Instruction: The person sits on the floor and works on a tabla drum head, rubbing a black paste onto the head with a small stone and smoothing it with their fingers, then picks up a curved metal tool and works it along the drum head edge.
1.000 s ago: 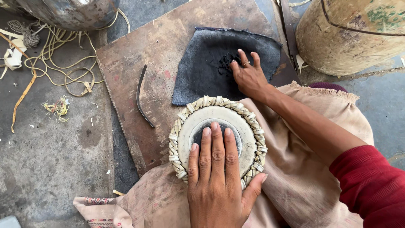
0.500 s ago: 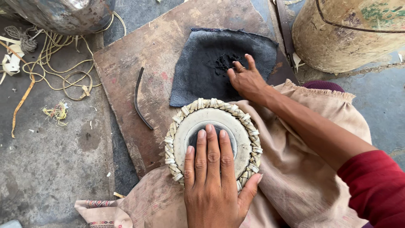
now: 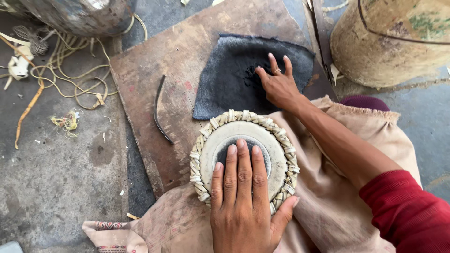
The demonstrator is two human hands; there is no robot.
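A small round drum head with a braided rim and a dark centre patch rests on a tan cloth in front of me. My left hand lies flat on it, fingers together over the dark patch. My right hand reaches forward, with its fingertips pressed into a small pile of black powder on a dark grey cloth. That cloth lies on a worn brown board. A red sleeve covers my right upper arm.
A curved dark metal strip lies on the board, left of the drum head. Tangled yellow cord and scraps litter the concrete floor at left. A dented metal vessel stands top left, a large worn drum top right.
My right hand has slid slightly left on the dark cloth, into the black powder. The left hand stays flat on the drum head.
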